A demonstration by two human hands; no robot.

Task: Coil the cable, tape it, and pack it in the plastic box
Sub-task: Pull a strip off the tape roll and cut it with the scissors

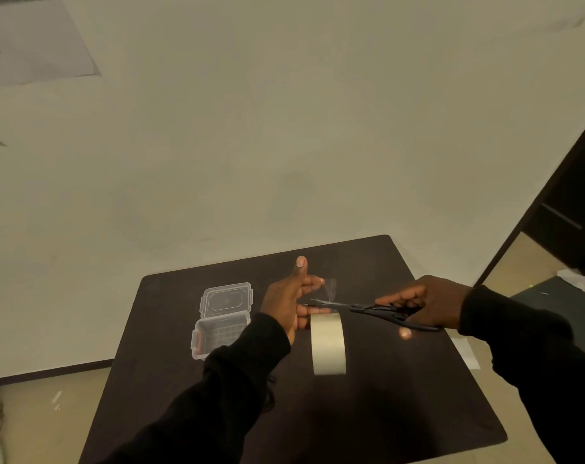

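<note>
My left hand (289,301) holds a roll of clear tape (328,344) upright above the dark table (401,413), thumb raised. Its upper fingers pinch a pulled-out strip of tape (331,286) above the roll. My right hand (425,304) grips black scissors (368,309), whose blades point left and meet the strip just over the roll. A clear plastic box (217,333) lies open on the table to the left, its lid (227,298) hinged back toward the wall. No cable shows in this view.
The table stands against a pale wall (284,128). A dark doorway or cabinet (572,202) is at the right. Bits of paper lie on the floor (465,351) by the table's right edge.
</note>
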